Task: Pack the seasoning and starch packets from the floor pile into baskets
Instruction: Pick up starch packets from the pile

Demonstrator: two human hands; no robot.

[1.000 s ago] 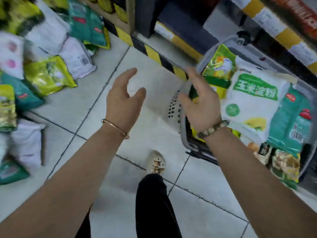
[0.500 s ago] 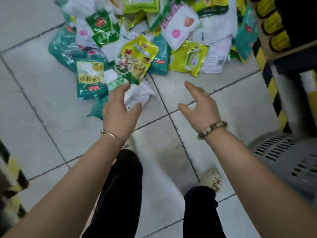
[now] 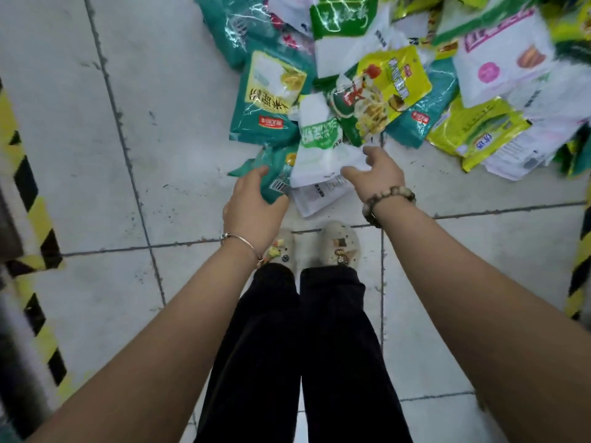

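A pile of seasoning and starch packets [image 3: 383, 87] covers the tiled floor at the top of the head view. My left hand [image 3: 252, 203] grips the near end of a teal packet [image 3: 276, 174] with a barcode, thumb on one side and fingers on the other. My right hand [image 3: 374, 174] is spread, its thumb and fingertips touching the right edge of a white packet with a green label [image 3: 319, 148] that lies partly over the teal one. No basket is in view.
My two feet in pale clogs [image 3: 339, 247] stand just below the pile. Yellow-and-black hazard striping [image 3: 35, 225] runs along the left edge, and more [image 3: 579, 276] at the right. Another white packet [image 3: 316, 196] lies flat under the two I touch.
My view swung from the basket to the floor pile. Both hands went from hovering open above the floor down to the pile's near edge; the left now grips the teal packet.
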